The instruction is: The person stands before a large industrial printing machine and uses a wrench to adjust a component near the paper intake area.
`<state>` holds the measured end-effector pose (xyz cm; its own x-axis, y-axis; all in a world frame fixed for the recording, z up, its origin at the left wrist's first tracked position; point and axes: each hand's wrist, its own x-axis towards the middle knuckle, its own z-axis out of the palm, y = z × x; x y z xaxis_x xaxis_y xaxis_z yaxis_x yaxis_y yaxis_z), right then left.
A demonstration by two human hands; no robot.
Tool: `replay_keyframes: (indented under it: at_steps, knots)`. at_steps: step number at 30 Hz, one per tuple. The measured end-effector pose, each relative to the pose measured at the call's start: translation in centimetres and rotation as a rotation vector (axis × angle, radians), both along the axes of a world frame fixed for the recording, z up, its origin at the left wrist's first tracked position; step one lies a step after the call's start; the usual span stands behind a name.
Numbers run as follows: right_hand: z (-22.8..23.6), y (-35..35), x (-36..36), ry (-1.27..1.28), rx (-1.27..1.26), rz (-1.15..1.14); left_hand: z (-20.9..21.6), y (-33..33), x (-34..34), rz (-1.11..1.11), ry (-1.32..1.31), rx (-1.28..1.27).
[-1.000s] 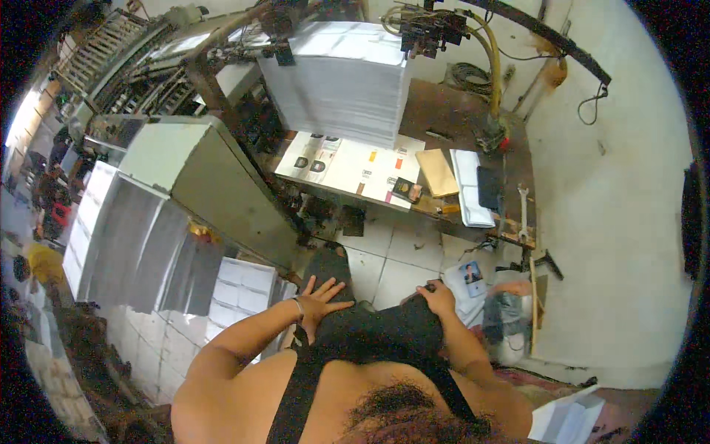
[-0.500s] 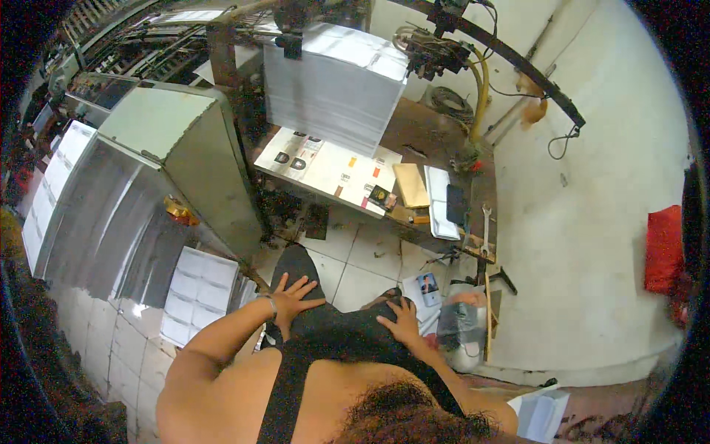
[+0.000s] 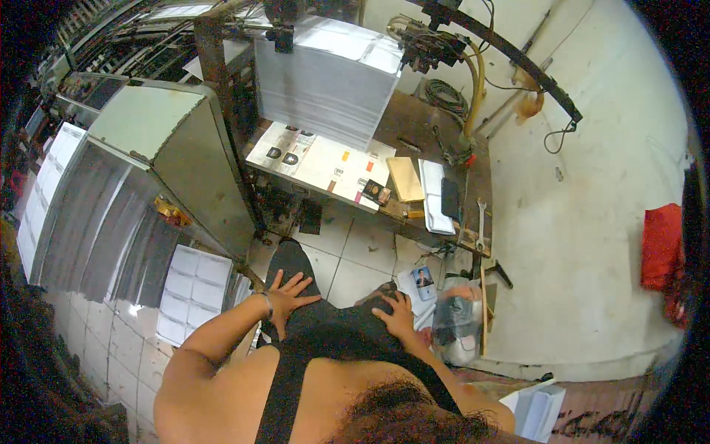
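We see the left hand [image 3: 287,294] lying flat on the dark trousers [image 3: 325,325] over the left thigh, fingers spread wide apart and clamped on nothing. The right hand [image 3: 397,317] rests palm down on the same dark trousers at the right thigh, fingers apart too, holding nothing. The trousers sit at six o'clock in our view, between both forearms. At twelve o'clock stands a tall stack of white sheets [image 3: 325,74] on a worn metal table [image 3: 414,126], with printed sheets [image 3: 318,159] laid in front of it. At nine o'clock is a grey-green machine housing [image 3: 163,140]. On the tiled floor [image 3: 347,251], near the right hand at three o'clock, lies a clear plastic bag [image 3: 455,318].
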<state>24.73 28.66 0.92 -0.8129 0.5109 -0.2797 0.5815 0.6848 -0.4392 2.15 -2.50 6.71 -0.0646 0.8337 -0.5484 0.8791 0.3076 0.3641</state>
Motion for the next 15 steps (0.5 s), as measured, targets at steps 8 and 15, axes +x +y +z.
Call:
replay_keyframes:
  at_steps: [8, 15]
  knots:
    - [-0.20, 0.26, -0.01, -0.014, 0.006, 0.005, -0.04, 0.21, -0.05, -0.009, -0.001, -0.013]
    - [-0.06, 0.26, 0.11, 0.039, 0.020, 0.011, 0.48, 0.30, -0.10, -0.018, 0.002, -0.024]
